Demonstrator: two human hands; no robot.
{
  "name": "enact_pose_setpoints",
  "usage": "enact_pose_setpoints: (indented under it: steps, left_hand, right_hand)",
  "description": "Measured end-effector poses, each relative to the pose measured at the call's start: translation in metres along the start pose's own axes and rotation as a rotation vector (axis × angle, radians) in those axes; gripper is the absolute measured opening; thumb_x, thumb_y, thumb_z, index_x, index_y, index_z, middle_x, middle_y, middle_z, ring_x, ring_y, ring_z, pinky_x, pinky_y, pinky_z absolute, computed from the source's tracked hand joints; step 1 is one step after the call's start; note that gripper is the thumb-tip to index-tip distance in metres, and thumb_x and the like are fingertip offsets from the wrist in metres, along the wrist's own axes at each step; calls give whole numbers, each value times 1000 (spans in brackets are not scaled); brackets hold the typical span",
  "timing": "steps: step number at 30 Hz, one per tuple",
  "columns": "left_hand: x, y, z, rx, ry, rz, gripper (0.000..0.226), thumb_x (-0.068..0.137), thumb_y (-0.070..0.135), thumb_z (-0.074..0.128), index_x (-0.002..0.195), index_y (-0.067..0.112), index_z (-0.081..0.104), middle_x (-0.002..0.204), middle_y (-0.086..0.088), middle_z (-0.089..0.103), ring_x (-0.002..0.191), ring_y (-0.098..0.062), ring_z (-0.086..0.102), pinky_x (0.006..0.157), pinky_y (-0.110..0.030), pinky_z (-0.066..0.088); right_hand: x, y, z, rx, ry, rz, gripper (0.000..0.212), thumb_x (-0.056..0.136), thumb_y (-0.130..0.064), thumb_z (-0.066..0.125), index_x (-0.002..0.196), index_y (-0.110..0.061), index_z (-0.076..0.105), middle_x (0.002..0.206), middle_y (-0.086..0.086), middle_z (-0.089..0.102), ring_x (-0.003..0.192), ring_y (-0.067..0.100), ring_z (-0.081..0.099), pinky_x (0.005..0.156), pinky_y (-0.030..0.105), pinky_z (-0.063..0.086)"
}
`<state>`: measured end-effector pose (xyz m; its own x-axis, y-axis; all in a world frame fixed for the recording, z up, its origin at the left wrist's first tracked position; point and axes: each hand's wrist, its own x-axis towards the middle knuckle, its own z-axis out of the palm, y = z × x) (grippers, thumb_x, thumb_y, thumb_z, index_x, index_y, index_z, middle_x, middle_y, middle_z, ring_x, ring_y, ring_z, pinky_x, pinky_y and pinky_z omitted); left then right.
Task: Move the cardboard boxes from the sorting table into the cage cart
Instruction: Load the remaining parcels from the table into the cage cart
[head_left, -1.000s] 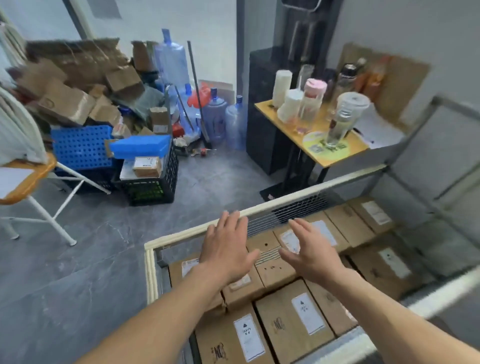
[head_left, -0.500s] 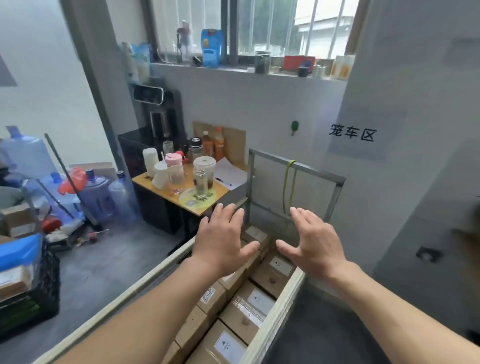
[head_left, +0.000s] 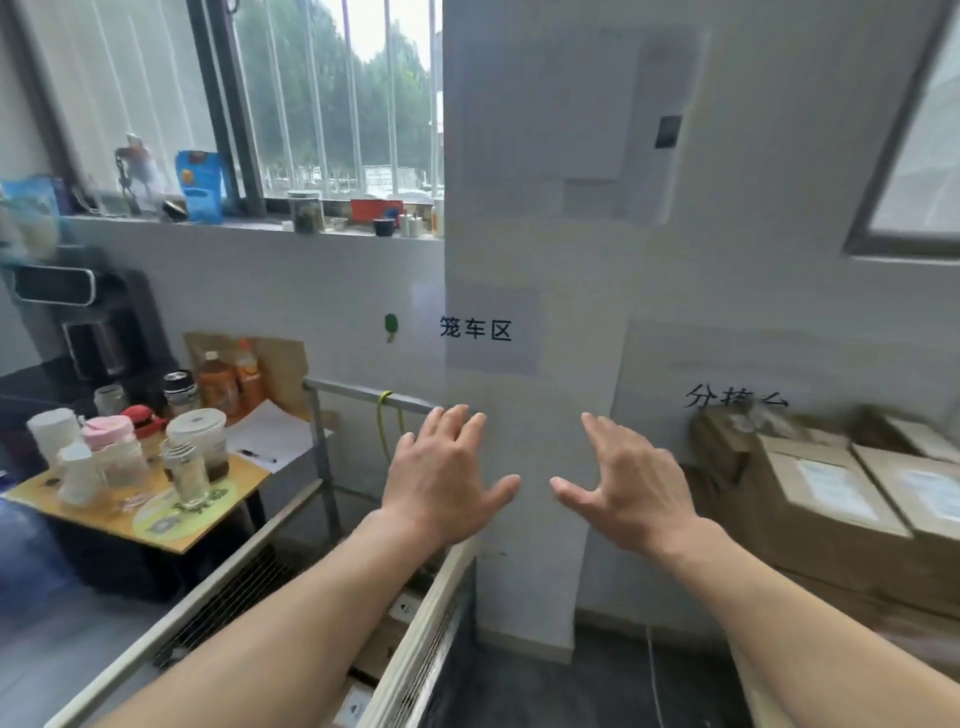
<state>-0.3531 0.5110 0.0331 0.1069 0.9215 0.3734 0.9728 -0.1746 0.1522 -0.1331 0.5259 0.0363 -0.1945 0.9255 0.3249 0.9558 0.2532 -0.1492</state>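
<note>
Both hands empty, fingers spread: left hand (head_left: 441, 483) above the cage cart (head_left: 208, 584), right hand (head_left: 631, 488) mid-air. Labelled cardboard boxes (head_left: 831, 499) stacked at right. They look stiff, probably fairly heavy; grip opposite side faces, two-handed.

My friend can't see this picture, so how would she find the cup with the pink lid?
Find the small yellow table at the left, below the window. In the crowd of things on it, the cup stands toward the left end. Only it has a pale pink lid; its neighbours' tops are white or red.
</note>
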Motion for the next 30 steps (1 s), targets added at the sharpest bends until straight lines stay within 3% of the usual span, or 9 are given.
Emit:
enact_pose_setpoints:
  steps: [6, 10, 16, 25, 30]
  left_hand:
    - [41, 90, 14, -74, 8, 130, 86, 88, 71, 51, 155, 21, 30, 161, 2, 30, 149, -18, 21, 116, -40, 29]
    - [63, 142, 24, -130, 3, 236, 86, 88, 70, 51, 154, 19, 31, 158, 1, 32, 148, -18, 24, 114, -41, 31]
    - [94, 206, 51, -214, -58, 369, 84, 91, 69, 49, 156, 19, 28, 161, 2, 28, 150, -18, 20, 115, -41, 31]
    - [160, 272, 105, -302, -132, 506, 85, 89, 69, 50, 156, 20, 30, 162, 1, 29, 150, -19, 22, 114, -47, 35]
    - [201, 285, 139, -320, -188, 579, 85, 90, 70, 49, 156, 20, 29, 163, 1, 29, 151, -19, 23, 114, -47, 37]
  right_hand:
    - [-15, 88, -35, -17, 54, 153, 94, 85, -71, 54, 159, -21, 24, 162, -3, 34, 148, 18, 31, 115, 45, 35]
    - [-34, 137, -58, -46, 95, 254, 92, 86, -68, 57, 158, -21, 26, 159, -3, 37, 146, 19, 35, 112, 40, 36]
    - [-57, 197, -75, -109, 116, 427, 86, 85, -70, 56, 153, -24, 33, 153, -3, 46, 138, 24, 46, 105, 44, 43]
    - [-54, 271, -71, -199, 108, 688, 92, 86, -72, 54, 159, -25, 27, 163, 1, 34, 147, 23, 36, 113, 41, 38]
    - [-35, 292, -54, -218, 107, 805, 90, 85, -74, 54, 158, -27, 29, 162, -4, 36, 143, 23, 41, 109, 43, 45]
